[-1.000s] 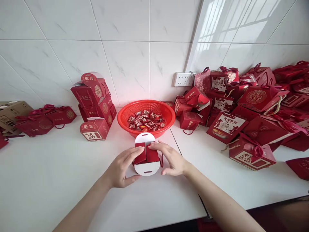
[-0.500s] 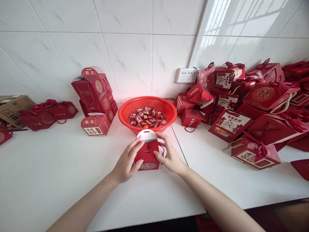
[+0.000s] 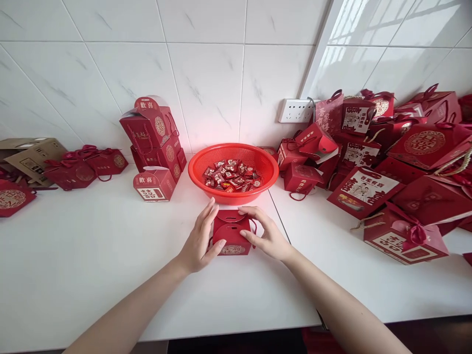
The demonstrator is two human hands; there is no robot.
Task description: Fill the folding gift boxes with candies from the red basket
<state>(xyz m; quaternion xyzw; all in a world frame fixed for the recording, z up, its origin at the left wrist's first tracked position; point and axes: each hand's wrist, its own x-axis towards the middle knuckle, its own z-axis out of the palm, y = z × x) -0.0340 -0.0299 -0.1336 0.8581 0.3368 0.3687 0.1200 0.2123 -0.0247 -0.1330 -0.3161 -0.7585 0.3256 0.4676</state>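
In front of me on the white table stands a small red gift box (image 3: 234, 241) with a gold round emblem and cord handles at its sides. Its two rounded, slotted top flaps lean inward, one behind the other. My left hand (image 3: 199, 241) cups the box's left side, thumb at the front and fingers along the side toward the back. On the right, my right hand (image 3: 266, 233) grips the top of the box, with the thumb against the front flap and the fingertips on the rear flap. The inside of the box is hidden.
Behind the box is a red plastic basket (image 3: 233, 197) of wrapped candies (image 3: 232, 176). Stacked gift boxes (image 3: 155, 152) stand left of it, near a cardboard box (image 3: 37, 157). A big heap of gift boxes (image 3: 372, 191) fills the right. A socket strip (image 3: 296, 111) is on the tiled wall.
The rear flap, upright with its white inside showing, has folded down toward the front flap. My left fingers have moved off the top to the box's side. The view has shifted slightly.
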